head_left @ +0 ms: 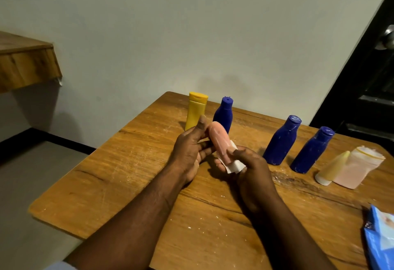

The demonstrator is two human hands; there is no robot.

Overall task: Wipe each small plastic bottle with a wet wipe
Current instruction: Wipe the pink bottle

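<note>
A pink bottle (218, 139) is held above the wooden table (128, 173), tilted with one end away from me. My left hand (189, 148) grips its far half with thumb and fingers. My right hand (249, 163) holds a white wet wipe (234, 166) wrapped round the bottle's near end. A yellow bottle (196, 109) and a blue bottle (223, 114) stand behind my hands. Two more blue bottles (281, 141) (312, 151) stand to the right. A cream tube (332, 169) and a pale pink bottle (354, 169) stand further right.
A blue wet-wipe pack (379, 237) lies at the table's right front edge. A wooden shelf (25, 63) juts from the wall at the left. A dark door (373, 77) with a round knob stands at the right. White specks dust the tabletop.
</note>
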